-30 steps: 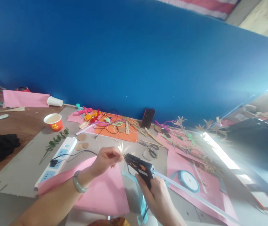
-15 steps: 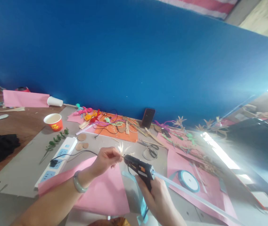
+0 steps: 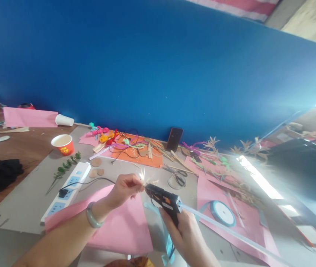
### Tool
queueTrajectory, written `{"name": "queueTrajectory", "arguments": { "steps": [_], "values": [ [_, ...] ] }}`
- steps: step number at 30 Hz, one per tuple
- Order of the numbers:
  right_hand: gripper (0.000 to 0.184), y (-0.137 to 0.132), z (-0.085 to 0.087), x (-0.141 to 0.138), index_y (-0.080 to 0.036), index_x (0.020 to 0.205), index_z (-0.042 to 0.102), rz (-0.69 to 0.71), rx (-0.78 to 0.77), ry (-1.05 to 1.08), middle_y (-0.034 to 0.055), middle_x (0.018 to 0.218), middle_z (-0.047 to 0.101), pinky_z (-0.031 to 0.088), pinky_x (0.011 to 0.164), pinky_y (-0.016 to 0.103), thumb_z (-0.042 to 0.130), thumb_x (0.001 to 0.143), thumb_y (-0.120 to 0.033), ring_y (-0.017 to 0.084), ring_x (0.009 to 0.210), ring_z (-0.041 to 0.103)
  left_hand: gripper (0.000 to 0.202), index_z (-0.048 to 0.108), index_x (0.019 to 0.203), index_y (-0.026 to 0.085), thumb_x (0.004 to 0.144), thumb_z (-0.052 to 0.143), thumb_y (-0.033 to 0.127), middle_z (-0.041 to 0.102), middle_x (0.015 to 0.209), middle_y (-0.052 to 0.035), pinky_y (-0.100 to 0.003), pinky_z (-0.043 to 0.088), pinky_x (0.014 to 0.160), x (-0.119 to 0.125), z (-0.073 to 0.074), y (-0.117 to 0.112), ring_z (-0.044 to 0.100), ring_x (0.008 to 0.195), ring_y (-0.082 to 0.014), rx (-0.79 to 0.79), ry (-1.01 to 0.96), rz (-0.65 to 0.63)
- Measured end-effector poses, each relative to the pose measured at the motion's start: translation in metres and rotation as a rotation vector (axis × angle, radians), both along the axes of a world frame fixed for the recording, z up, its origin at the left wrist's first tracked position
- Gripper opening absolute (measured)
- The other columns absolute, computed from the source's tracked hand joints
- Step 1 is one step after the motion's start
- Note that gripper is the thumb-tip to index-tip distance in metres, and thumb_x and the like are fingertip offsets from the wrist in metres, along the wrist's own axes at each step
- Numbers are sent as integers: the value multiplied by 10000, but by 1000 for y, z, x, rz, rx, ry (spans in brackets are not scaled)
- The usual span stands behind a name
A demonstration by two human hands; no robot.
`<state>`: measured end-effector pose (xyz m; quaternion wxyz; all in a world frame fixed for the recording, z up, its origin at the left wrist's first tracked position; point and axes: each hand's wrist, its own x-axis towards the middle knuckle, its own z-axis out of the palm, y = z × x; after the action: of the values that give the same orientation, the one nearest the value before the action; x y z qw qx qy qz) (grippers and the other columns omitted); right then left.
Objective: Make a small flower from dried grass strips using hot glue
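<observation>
My left hand (image 3: 128,188), with a bangle at the wrist, pinches a small pale straw-like flower (image 3: 142,175) whose thin petals fan upward past the fingertips. In my right hand (image 3: 187,233) is a black glue gun (image 3: 162,197), gripped by its handle. Its nozzle points left and sits right at the base of the flower; whether it touches cannot be made out. A long clear glue stick (image 3: 219,221) runs out of the gun's back toward the lower right. Beneath the hands lies a pink sheet (image 3: 124,226).
At the left are a power strip (image 3: 68,189), a leafy sprig (image 3: 65,166) and a paper cup (image 3: 62,144). Scissors (image 3: 180,180) lie beyond the gun. A ribbon roll (image 3: 222,213) rests on pink paper at right. A phone (image 3: 175,139) leans against the blue wall (image 3: 152,66).
Hardly anything differs. Both hands keep their places, the glue gun's nozzle staying by the flower; the gun has shifted very slightly left.
</observation>
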<state>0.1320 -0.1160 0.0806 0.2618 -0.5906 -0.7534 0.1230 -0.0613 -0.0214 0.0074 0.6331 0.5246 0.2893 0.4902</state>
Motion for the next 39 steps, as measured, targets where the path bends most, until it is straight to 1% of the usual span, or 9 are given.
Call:
{"name": "queueTrajectory", "arguments": {
  "steps": [7,15,20,24,26,28,32,35,39],
  "values": [
    [369,4,-3,1,-188,624,479,-41,40,-6,-15,488,475,324,399,217,428,923,-398,109,411,396,261,587,629,124,729,741,309,526,565,35,-166,369,378,1,3,-1,442,395,-31,-22,-1,10],
    [359,3,-3,0,-183,635,502,-24,42,39,-11,486,494,346,420,227,435,923,-387,117,420,424,245,592,633,122,726,743,291,521,551,37,-167,359,384,2,2,-1,440,394,-34,-26,-17,-5],
    [389,13,-9,11,-191,609,509,-134,96,154,-19,452,481,344,412,232,445,912,-426,123,407,442,220,587,639,124,725,746,249,501,515,49,-173,354,400,2,1,-1,439,394,-37,-31,-57,-23],
    [431,25,-8,39,-196,586,514,-374,154,188,-5,449,505,363,434,249,461,886,-501,146,423,488,220,569,639,126,726,745,225,503,501,52,-172,325,393,2,1,-1,427,382,-33,-33,-105,-27],
    [433,35,-9,59,-199,594,519,-481,160,125,6,468,525,370,458,263,467,870,-529,162,443,502,234,552,640,128,719,750,224,525,531,45,-174,317,391,2,2,-1,420,382,-30,-49,-129,-19],
    [376,47,-13,81,-187,749,575,-533,130,-12,19,519,562,384,495,283,470,854,-532,196,492,536,246,542,637,129,717,751,231,531,562,40,-177,314,395,2,4,0,419,393,-29,-68,-139,-15],
    [280,68,-27,113,-167,1089,533,-507,-33,-289,70,732,655,397,607,309,404,885,-310,242,680,613,252,547,626,128,715,754,240,481,535,55,-173,308,409,2,5,1,410,412,-29,-95,-120,13],
    [264,76,-36,125,-142,1116,494,-439,-55,-415,107,857,667,379,738,345,387,898,-245,261,837,619,260,543,619,129,714,755,246,470,535,59,-169,296,411,2,2,2,398,412,-23,-119,-137,33],
    [217,84,-46,132,-135,1080,499,-445,-85,-562,121,908,656,339,774,352,388,919,-228,268,899,595,275,533,604,129,719,749,257,443,522,64,-168,270,403,2,-2,4,374,395,-19,-149,-152,24]
  ]
}}
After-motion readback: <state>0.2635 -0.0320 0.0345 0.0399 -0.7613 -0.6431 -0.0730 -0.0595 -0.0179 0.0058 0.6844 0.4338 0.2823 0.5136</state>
